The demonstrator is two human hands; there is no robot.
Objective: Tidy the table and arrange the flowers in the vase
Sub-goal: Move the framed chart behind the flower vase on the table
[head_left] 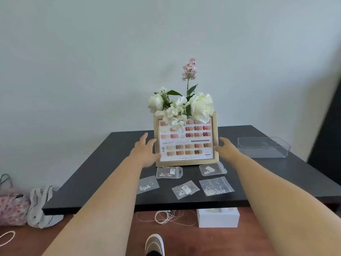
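A gold picture frame (pixel 186 163) holding a nail-colour chart stands upright in the middle of the black table (pixel 96 183). Behind it rise white roses (pixel 201 106) and a tall pink flower sprig (pixel 189 68); the vase is hidden by the frame. My left hand (pixel 144 152) is at the frame's left edge with its fingers spread and the thumb against the lower left corner. My right hand (pixel 224 147) is at the right edge, fingers apart and thumb touching the frame. Neither hand is closed around it.
Several small clear bags of beads lie in front of the frame, such as one bag (pixel 169 172) and another bag (pixel 216 186). A clear plastic box (pixel 263 147) sits at the right. On the floor are a white box (pixel 217 218), a coiled cord (pixel 166 217) and cloth bags (pixel 40 207).
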